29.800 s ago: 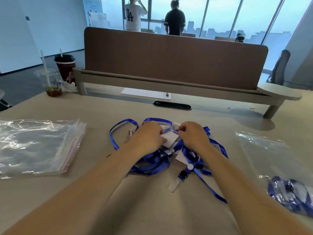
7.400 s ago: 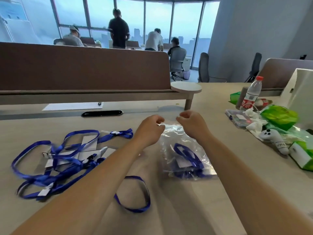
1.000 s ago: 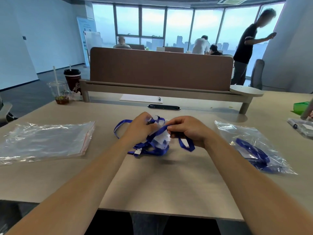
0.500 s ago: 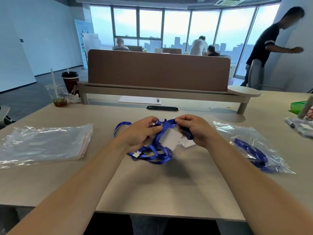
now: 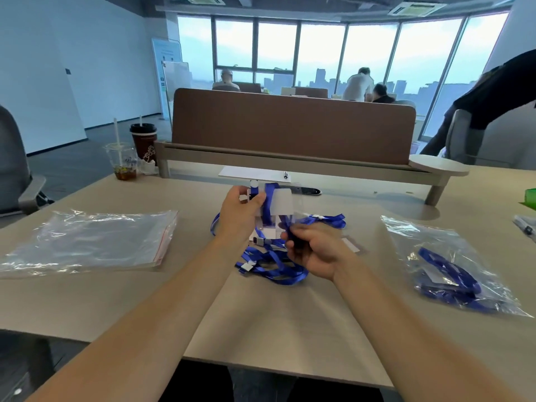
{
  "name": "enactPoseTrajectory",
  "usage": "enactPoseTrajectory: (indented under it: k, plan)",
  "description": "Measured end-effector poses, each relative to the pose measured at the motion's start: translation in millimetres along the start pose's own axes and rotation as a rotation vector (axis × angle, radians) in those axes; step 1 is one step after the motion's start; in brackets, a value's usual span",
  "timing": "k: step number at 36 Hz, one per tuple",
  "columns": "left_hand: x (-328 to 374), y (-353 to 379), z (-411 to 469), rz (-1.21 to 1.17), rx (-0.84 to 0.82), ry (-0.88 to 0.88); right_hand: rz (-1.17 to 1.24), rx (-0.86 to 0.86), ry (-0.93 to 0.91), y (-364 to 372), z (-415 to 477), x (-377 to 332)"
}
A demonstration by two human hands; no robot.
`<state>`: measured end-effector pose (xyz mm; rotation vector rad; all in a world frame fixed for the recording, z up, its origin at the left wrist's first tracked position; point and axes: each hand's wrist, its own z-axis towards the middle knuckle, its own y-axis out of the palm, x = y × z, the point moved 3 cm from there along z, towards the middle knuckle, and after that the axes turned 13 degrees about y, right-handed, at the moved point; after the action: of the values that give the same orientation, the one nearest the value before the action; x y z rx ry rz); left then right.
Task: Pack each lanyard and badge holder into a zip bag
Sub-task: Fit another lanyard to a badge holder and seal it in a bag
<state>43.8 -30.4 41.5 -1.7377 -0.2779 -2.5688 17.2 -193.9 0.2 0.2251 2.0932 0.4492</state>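
Note:
A tangle of blue lanyards (image 5: 272, 265) with clips lies at the middle of the table. My left hand (image 5: 242, 213) is raised above it and pinches a lanyard's clip end, from which a clear badge holder (image 5: 280, 203) with a white card hangs. My right hand (image 5: 314, 252) grips the blue strap lower down, just above the pile. A stack of empty zip bags (image 5: 87, 242) lies flat on the left. One filled zip bag (image 5: 446, 265) with a blue lanyard inside lies on the right.
Two drink cups (image 5: 132, 152) stand at the table's back left. A brown divider panel (image 5: 293, 126) with a shelf runs across the back, with a sheet of paper (image 5: 252, 173) in front of it. People stand and sit beyond it. A chair (image 5: 14, 169) is at the far left.
My left hand has lifted the clip end and badge holder higher. My right hand has dropped lower and nearer, sliding down the strap. The view has tilted up.

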Motion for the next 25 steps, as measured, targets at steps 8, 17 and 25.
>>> enactPoseTrajectory:
  k: [8,17,25]
  plan:
    - [10,-16,0,0.385,-0.051,0.32,-0.118,0.071,0.076,25,3,0]
    - [7,-29,-9,0.558,-0.229,0.389,-0.121,0.105,0.1,44,4,-5]
    - [1,-47,-7,0.719,-0.338,0.449,-0.069,-0.001,0.027,73,6,-4]
